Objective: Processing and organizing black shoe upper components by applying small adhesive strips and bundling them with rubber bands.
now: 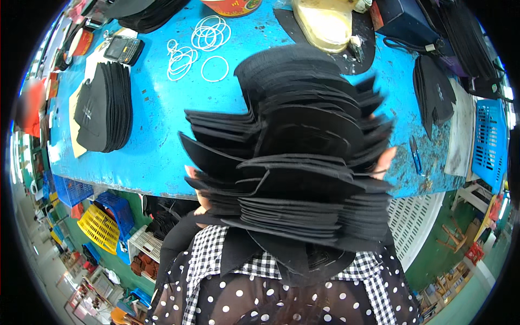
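Note:
A tall, fanned-out stack of black cut fabric pieces fills the middle of the head view, reaching from over the blue table to the front of my apron. Its layers are uneven, with curved edges sticking out on both sides. My left hand grips the stack at its left edge; only some fingertips show. On the opposite side, the fingers of my right hand are wrapped round its right edge. Most of both hands is hidden behind the pieces. Some lower pieces hang against the checked apron.
White elastic loops lie on the blue table. Left stand a black piece stack and a keypad device. A yellowish container is at the back. Right lie more black pieces, a dark slim tool and a blue basket.

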A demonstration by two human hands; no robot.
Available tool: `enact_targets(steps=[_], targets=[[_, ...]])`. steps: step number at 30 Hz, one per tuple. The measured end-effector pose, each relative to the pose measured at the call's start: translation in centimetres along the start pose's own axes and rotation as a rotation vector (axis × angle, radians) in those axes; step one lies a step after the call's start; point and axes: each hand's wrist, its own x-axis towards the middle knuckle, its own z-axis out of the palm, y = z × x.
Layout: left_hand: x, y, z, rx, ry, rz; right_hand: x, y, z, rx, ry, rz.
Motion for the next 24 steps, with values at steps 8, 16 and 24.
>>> enact_targets(steps=[8, 16, 24], targets=[[0.5, 1.6, 0.0, -0.053, -0.022, 0.174, -2.0, -4.7, -4.0, -0.091, -0.139, 0.204], [2.3, 2.7, 0.8, -0.040, -0.041, 0.253, 0.1, -7.1, -4.8, -0.566, -0.150, 0.420], [5.4, 4.0, 2.5, 0.030, -0.164, 0.317, 0.4, -5.6, -2.6, -0.728, -0.269, 0.338]])
